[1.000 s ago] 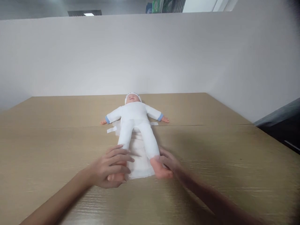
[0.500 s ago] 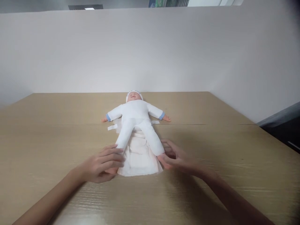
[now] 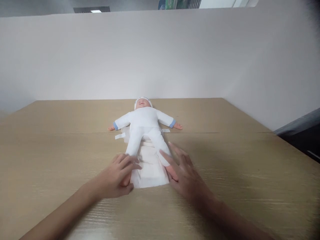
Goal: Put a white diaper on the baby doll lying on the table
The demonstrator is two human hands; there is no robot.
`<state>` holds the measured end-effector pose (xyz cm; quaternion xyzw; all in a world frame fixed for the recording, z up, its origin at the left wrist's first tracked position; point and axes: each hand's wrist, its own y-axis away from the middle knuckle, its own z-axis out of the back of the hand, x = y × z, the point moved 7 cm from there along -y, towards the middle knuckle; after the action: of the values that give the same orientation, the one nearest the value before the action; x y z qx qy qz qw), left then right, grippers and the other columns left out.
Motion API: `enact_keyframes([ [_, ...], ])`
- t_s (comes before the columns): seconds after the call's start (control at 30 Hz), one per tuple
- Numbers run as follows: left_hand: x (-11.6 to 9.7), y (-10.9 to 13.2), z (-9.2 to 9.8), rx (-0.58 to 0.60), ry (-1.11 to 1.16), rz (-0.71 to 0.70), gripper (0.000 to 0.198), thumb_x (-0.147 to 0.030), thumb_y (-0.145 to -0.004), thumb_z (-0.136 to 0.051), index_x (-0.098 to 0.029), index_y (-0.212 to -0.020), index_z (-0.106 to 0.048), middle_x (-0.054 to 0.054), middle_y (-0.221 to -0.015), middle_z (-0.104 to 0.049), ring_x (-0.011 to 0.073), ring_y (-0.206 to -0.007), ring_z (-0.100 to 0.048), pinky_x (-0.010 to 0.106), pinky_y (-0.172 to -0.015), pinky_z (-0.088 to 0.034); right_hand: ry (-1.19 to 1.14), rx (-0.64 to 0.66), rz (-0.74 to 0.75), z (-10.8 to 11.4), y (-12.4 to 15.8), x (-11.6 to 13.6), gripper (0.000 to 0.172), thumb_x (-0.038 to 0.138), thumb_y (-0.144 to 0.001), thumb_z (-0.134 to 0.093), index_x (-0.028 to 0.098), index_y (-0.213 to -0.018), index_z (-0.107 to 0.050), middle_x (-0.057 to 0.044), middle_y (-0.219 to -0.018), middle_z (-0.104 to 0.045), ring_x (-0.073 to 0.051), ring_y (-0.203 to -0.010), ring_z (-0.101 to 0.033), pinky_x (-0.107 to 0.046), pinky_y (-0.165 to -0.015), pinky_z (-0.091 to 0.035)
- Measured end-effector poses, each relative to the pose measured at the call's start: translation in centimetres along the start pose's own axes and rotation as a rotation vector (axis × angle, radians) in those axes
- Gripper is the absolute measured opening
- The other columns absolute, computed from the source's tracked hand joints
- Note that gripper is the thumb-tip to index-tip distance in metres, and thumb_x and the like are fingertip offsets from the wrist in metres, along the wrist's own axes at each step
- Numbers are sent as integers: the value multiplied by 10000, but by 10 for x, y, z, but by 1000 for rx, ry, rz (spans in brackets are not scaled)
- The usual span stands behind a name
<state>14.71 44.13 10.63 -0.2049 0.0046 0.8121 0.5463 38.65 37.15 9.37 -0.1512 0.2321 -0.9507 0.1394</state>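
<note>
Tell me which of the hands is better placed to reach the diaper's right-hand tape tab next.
Likely the right hand: it is at the doll leg on that side, nearer the tape tab. The left hand is at the other leg, across the diaper.

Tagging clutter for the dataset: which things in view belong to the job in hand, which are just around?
In the job:
- doll, on its back
- diaper, spread beneath it

Just around:
- dark object, right edge, unclear what
- green item beyond the wall

A pale partition stands behind a wood-grain table.
</note>
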Motion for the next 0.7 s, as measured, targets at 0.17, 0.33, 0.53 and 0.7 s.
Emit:
enact_keyframes([
  [0.17,-8,-12,3,59,-10,60,707,-165,-704,-736,-240,-1387,-568,138,-1414,-593,356,-1186,-560,514,-1049,-467,22,111,245,-4,-9,16,517,104,-938,-593,203,-1439,-672,-136,-1771,-378,-363,-1641,-316,-602,-1301,-348],
  [0.33,-10,-13,6,74,27,65,765,-276,-761,-821,-255,-1460,-512,143,-1462,-586,359,-1194,-557,515,-1049,-456,-12,148,236,0,-29,16,287,80,-932,-618,225,-1127,-771,-119,-1563,-640,-346,-1448,-540,-569,-1226,-423],
  [0.53,1,-20,13,-18,212,195,581,-265,-876,-779,-255,-1409,-547,101,-1317,-701,300,-1144,-650,467,-1018,-499,-143,154,149,6,-65,7,181,182,-1046,-520,214,-1073,-697,-88,-1034,-765,-276,-973,-625,-407,-886,-498],
  [0.7,24,-38,25,-223,283,220,194,-332,-1080,-588,-239,-1229,-671,97,-1355,-676,282,-1249,-596,467,-1087,-497,-322,107,-72,-4,-93,-14,206,309,-1081,-458,233,-948,-596,-36,-833,-665,-217,-741,-599,-328,-701,-414],
])
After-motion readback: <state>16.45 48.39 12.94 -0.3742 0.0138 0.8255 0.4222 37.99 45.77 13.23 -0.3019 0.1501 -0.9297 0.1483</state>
